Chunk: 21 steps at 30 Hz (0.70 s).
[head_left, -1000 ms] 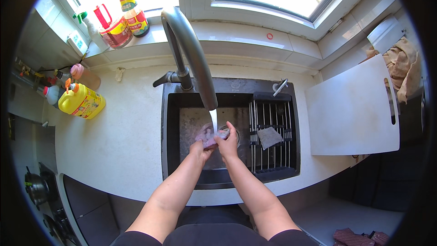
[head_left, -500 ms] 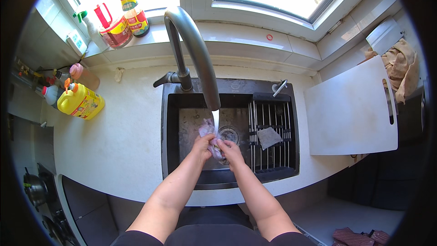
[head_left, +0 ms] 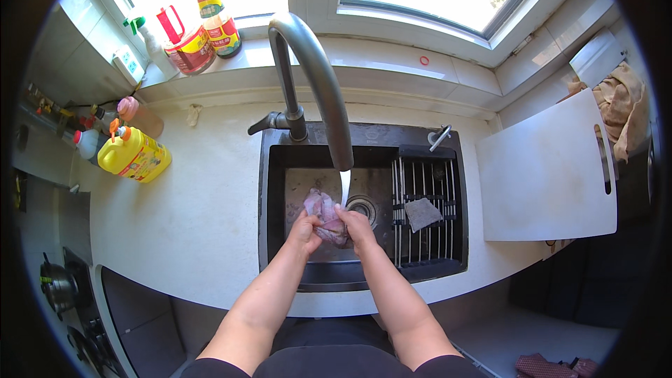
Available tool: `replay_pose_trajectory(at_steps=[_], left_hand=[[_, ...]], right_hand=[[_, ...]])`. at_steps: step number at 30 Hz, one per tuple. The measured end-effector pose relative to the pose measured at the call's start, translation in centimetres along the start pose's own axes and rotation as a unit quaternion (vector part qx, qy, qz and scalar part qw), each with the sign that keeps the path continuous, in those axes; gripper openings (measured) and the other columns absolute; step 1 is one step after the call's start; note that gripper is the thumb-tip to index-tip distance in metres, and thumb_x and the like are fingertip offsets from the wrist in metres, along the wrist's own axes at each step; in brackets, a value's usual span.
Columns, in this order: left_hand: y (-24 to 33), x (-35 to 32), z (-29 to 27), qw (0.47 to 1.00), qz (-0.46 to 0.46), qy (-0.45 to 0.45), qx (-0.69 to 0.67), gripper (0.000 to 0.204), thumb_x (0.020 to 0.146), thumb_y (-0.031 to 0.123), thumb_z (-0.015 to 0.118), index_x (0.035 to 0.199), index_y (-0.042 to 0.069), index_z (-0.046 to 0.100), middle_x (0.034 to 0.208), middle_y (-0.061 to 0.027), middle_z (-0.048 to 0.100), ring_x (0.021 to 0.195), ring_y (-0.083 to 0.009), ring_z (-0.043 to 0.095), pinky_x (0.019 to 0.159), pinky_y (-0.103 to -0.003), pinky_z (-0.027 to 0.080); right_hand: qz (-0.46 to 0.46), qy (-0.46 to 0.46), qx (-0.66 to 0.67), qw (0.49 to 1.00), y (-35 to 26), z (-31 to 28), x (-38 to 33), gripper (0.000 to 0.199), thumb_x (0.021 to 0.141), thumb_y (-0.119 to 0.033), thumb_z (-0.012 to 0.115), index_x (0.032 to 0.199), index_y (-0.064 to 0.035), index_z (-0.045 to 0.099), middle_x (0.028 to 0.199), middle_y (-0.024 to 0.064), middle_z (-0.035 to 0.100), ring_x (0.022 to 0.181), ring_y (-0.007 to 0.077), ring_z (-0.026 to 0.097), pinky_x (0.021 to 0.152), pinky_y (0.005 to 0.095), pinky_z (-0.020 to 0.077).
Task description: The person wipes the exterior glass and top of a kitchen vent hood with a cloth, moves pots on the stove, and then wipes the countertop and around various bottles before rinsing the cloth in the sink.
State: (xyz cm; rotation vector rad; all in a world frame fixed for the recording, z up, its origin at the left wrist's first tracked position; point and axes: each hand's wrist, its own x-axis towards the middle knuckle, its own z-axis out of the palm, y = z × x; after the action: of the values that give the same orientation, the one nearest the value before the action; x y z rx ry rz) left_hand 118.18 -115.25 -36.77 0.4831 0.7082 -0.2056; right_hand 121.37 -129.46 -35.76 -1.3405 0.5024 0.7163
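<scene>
A wet, crumpled pinkish-purple cloth [head_left: 323,204] is bunched between my hands, low inside the dark sink [head_left: 271,203]. My left hand [head_left: 304,232] is closed on its left side. On its right side my right hand [head_left: 358,226] grips it, thumb on top. Water [head_left: 345,183] runs from the grey gooseneck faucet [head_left: 337,126] and comes down beside my right thumb, at the cloth's right edge. The fingers underneath the cloth are hidden. Just right of my right hand is the round drain [head_left: 364,207].
A metal rack [head_left: 417,248] spans the sink's right side, bearing a grey scouring pad [head_left: 423,215]. A white cutting board [head_left: 549,168] stands to the right near a brown cloth [head_left: 621,108]. Left are a yellow jug [head_left: 136,157] and bottles; sauce bottles [head_left: 222,31] line the sill.
My hands have moved slightly left and apart within the sink, with the cloth more spread between them. The water now falls at its right edge. The whole view has shifted a little.
</scene>
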Motion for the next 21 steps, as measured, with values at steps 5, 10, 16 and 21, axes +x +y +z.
replay_pose_trajectory(at_steps=[5, 10, 16, 21], left_hand=[[1.0, -1.4, 1.6, 0.987, 0.011, -0.025, 0.158, 0.055, 0.066, -0.017, 0.045, 0.118, 0.001, 0.049, 0.11, -0.0111, 0.058, 0.103, -0.0267, 0.059, 0.09, -0.039, 0.049], [1.3, -0.4, -0.4, 0.996, 0.037, 0.002, 0.086, 0.055, 0.065, -0.017, 0.043, 0.118, 0.0, 0.049, 0.112, -0.012, 0.057, 0.102, -0.0284, 0.059, 0.091, -0.039, 0.049], [2.5, 1.8, -4.2, 0.978, 0.02, 0.08, 0.189, 0.051, 0.076, -0.007, 0.053, 0.126, 0.004, 0.047, 0.122, -0.0139, 0.055, 0.115, -0.0286, 0.052, 0.096, -0.047, 0.043], [0.7, -0.5, 1.9, 0.94, -0.129, 0.19, 0.255, 0.078, 0.082, 0.055, 0.065, 0.143, 0.016, 0.034, 0.15, -0.0176, 0.029, 0.138, -0.0435, 0.021, 0.101, -0.074, 0.012]], right_hand=[[-0.128, 0.075, -0.216, 0.965, -0.7, 0.9, -1.0, 0.033, 0.084, -0.03, 0.072, 0.091, 0.001, 0.067, 0.085, 0.0039, 0.066, 0.081, 0.0113, 0.059, 0.07, 0.0254, 0.0455], [-0.126, 0.043, -0.21, 0.969, 1.9, -2.1, 1.7, 0.025, 0.088, -0.023, 0.065, 0.092, 0.0014, 0.071, 0.078, 0.0038, 0.067, 0.071, 0.0125, 0.06, 0.065, 0.0272, 0.0464], [-0.141, 0.136, -0.139, 0.971, 3.0, -2.9, 2.3, 0.026, 0.093, -0.028, 0.056, 0.082, -0.0083, 0.069, 0.073, 0.0006, 0.065, 0.066, 0.0157, 0.058, 0.065, 0.0324, 0.0473], [-0.027, 0.075, 0.17, 0.982, -0.8, 1.4, -1.4, 0.023, 0.1, -0.031, 0.047, 0.107, -0.0111, 0.058, 0.094, 0.0033, 0.064, 0.086, 0.0148, 0.061, 0.08, 0.0311, 0.0457]])
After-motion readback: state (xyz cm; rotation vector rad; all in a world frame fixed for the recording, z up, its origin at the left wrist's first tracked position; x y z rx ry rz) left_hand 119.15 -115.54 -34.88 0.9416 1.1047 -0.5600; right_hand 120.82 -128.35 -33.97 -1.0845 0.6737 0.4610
